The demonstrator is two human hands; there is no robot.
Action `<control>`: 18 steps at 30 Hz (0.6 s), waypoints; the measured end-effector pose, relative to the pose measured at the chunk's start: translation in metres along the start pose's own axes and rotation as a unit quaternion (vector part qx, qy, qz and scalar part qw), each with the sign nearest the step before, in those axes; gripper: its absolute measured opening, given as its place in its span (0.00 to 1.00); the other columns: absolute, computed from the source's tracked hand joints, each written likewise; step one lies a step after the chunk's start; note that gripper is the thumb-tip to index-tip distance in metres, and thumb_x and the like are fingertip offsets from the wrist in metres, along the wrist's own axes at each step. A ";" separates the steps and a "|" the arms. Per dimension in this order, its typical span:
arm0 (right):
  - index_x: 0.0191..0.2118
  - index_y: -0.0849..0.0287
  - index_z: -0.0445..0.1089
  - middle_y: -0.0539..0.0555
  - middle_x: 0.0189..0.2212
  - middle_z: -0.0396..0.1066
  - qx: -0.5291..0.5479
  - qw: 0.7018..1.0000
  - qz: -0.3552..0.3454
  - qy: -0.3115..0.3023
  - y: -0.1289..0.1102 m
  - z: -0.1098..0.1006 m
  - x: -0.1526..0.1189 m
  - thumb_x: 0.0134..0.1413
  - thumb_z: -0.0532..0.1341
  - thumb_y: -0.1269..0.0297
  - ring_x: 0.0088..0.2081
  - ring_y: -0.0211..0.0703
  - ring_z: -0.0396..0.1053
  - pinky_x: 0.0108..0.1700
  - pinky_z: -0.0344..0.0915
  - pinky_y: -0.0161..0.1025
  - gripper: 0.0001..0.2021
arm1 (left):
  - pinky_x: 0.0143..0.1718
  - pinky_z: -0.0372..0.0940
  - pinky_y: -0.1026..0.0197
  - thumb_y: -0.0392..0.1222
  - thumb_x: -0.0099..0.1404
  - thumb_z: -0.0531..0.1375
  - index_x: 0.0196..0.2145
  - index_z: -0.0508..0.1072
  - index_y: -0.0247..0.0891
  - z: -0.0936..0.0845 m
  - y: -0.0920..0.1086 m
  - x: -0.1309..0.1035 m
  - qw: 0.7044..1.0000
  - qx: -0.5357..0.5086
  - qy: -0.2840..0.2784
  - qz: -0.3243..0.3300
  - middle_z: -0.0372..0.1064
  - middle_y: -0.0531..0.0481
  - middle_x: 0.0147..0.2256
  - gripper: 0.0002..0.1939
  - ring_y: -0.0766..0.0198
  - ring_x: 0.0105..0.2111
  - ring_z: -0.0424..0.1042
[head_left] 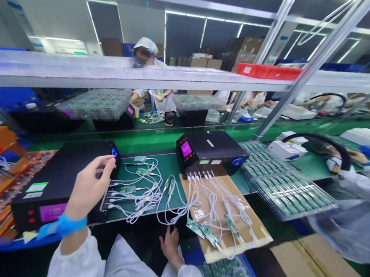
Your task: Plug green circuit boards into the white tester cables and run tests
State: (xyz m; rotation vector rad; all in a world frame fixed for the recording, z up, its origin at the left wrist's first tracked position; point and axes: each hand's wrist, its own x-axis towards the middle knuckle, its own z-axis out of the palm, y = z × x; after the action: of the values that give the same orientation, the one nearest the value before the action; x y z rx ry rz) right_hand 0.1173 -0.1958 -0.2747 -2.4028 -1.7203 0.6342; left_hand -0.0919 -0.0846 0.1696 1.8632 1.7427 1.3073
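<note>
My left hand (88, 185), with a blue wrist strap (62, 226), is raised over the right side of a black box (69, 167) with a purple screen. Its thumb and index fingertips are close together; whether anything small is between them cannot be made out. My right hand (171, 244) is low, just below the table's front edge, fingers apart and nothing visible in it. White cables (145, 200) with small green circuit boards (129, 189) lie between the boxes. More cables run from a second black box (213, 149) over a cardboard sheet (211, 248) bearing several boards.
Stacked clear trays of boards (286, 182) stand at the right, near a person's white sleeve (360, 193). Orange racks (4, 180) are at the left. A metal shelf (104, 76) with a red bin (267, 70) crosses above. Another tray (226, 275) lies low in front.
</note>
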 end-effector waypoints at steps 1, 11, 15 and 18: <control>0.68 0.73 0.64 0.82 0.64 0.62 -0.005 1.000 0.007 0.011 -0.006 -0.002 0.009 0.59 0.58 0.64 0.66 0.81 0.62 0.65 0.57 0.70 0.33 | 0.49 0.70 0.47 0.57 0.65 0.57 0.46 0.78 0.40 0.002 -0.015 0.012 0.994 0.101 0.033 -0.006 0.76 0.44 0.41 0.21 0.50 0.42 0.74; 0.69 0.73 0.62 0.80 0.62 0.66 0.014 0.999 0.023 0.026 -0.024 -0.016 0.047 0.57 0.60 0.65 0.65 0.78 0.62 0.64 0.56 0.70 0.34 | 0.63 0.64 0.47 0.54 0.64 0.56 0.43 0.75 0.35 0.024 -0.135 0.058 0.976 0.216 0.020 0.008 0.71 0.37 0.52 0.20 0.47 0.56 0.70; 0.67 0.67 0.66 0.71 0.66 0.64 0.085 0.995 -0.034 0.034 -0.046 -0.010 0.034 0.61 0.59 0.61 0.71 0.77 0.52 0.69 0.47 0.71 0.30 | 0.66 0.61 0.47 0.55 0.62 0.57 0.43 0.76 0.39 0.026 -0.148 0.063 0.976 0.216 0.027 -0.008 0.71 0.43 0.52 0.19 0.51 0.59 0.68; 0.70 0.66 0.61 0.69 0.68 0.62 0.146 0.985 -0.088 -0.008 -0.081 0.012 0.014 0.64 0.59 0.51 0.71 0.73 0.53 0.69 0.54 0.66 0.35 | 0.66 0.61 0.43 0.57 0.63 0.58 0.46 0.76 0.43 0.027 -0.152 0.062 0.975 0.219 0.023 -0.025 0.70 0.46 0.56 0.20 0.50 0.61 0.67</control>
State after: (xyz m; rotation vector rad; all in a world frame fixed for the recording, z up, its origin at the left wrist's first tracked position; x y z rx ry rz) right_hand 0.0454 -0.1564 -0.2626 -2.0297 -1.6858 0.8177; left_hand -0.1789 0.0169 0.0708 2.0001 2.2304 1.0109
